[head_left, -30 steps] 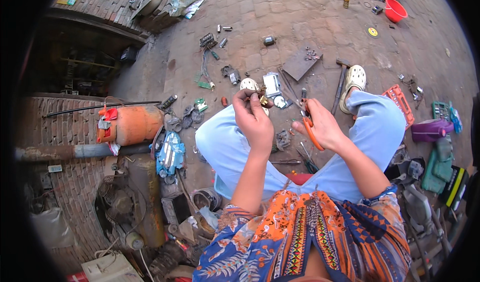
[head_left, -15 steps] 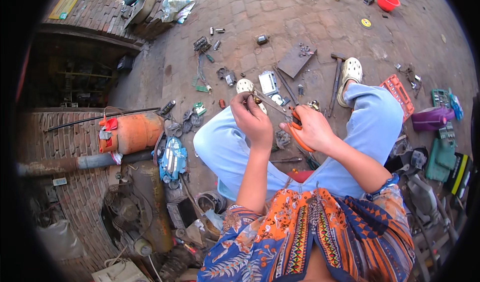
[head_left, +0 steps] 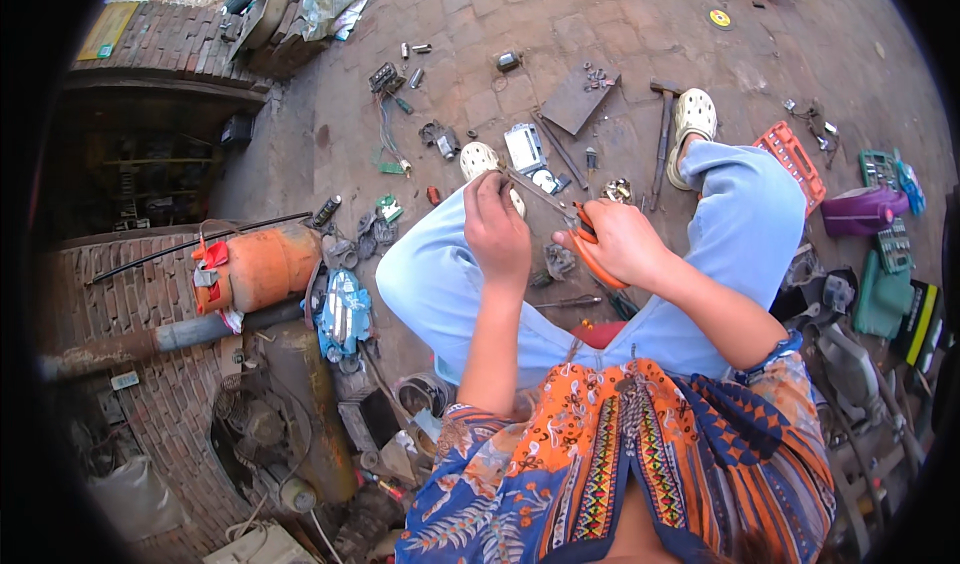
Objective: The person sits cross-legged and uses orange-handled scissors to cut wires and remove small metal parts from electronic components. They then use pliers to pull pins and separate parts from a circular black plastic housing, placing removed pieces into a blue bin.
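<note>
My right hand [head_left: 632, 247] is wrapped round orange-handled pliers [head_left: 598, 266], above the gap between my bent knees. From their head a thin grey metal length [head_left: 540, 193] reaches up and left to my left fingertips; whether it belongs to the tool I cannot tell. My left hand [head_left: 497, 242] has its fingers curled and pinched together at that far end, hiding whatever small piece they hold. Below the hands a screwdriver [head_left: 570, 302] lies on the ground. Just beyond them are a white case [head_left: 524, 148] and a dark rod [head_left: 560, 149].
A hammer [head_left: 664, 134] lies by my right shoe [head_left: 695, 114]. Farther off is a metal plate [head_left: 580, 104] with small parts on it. To the left stand an orange gas cylinder [head_left: 275, 264] and scrap. On the right are a red socket case [head_left: 790, 169] and a purple case [head_left: 863, 210].
The view has shifted slightly. My left fingers have turned and closed over the small dark and brassy piece that showed at their tips before. My right hand keeps its grip on the pliers.
</note>
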The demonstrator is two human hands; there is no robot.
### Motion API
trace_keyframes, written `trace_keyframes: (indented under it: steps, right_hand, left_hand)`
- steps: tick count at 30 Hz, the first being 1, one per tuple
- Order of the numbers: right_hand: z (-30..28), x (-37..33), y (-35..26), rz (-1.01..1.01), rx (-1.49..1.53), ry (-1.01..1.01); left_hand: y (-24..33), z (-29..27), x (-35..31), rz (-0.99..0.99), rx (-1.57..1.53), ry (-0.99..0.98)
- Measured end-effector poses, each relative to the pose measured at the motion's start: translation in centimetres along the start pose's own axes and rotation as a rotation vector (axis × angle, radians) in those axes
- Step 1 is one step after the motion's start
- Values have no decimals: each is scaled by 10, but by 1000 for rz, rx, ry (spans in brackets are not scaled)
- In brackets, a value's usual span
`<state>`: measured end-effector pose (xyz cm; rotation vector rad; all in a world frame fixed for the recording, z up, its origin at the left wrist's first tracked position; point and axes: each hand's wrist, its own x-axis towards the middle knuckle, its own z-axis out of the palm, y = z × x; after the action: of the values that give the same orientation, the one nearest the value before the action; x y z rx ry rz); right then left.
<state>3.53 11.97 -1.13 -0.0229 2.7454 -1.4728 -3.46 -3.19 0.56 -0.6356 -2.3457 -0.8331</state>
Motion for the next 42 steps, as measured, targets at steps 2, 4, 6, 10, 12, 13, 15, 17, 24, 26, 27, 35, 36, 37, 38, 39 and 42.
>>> trace_keyframes:
  steps: [2,4,6,10,12,13,15,17,24,26,27,35,36,37,38,39,42]
  right_hand:
    - [-1,1,-2,32,73,-119]
    - [0,1,-3,44,188,-204]
    - [0,0,-7,71,331,-302]
    - [-3,-6,-11,222,667,-519]
    - [3,-6,-6,200,643,-457]
    - [7,-4,-4,123,535,-341]
    - [8,-1,-3,44,334,-196]
    - [2,3,-5,40,149,-139]
    - [0,-3,-3,8,6,58]
    - [1,-4,-1,24,-1,77]
    - [3,-4,0,35,9,86]
    - [2,-12,17,111,133,12]
    - [1,-14,20,126,158,0]
    - [1,-15,23,140,183,-12]
    - [2,-15,26,182,196,-38]
    - [5,-15,31,226,211,-67]
    - [18,-13,55,416,297,-155]
  left_hand:
    - [-1,-2,-4,-5,-39,8]
    - [1,-2,-4,-37,-108,54]
    - [4,-4,-1,1,-48,125]
    - [7,-7,-1,-27,-77,157]
    - [5,-8,1,12,-71,125]
    - [5,-8,1,31,-67,107]
    - [8,-12,-5,63,-56,10]
    - [10,-16,-10,104,-43,-52]
    - [5,-8,-22,94,-41,-73]
    - [6,-6,-21,107,-58,-84]
    - [6,-4,-21,116,-62,-89]
    - [-4,2,-26,212,-99,-214]
    - [-9,6,-28,215,-121,-241]
    - [-11,9,-29,217,-143,-268]
    - [-12,13,-29,192,-167,-302]
    - [-12,16,-28,165,-191,-338]
    - [-21,42,-34,47,-267,-478]
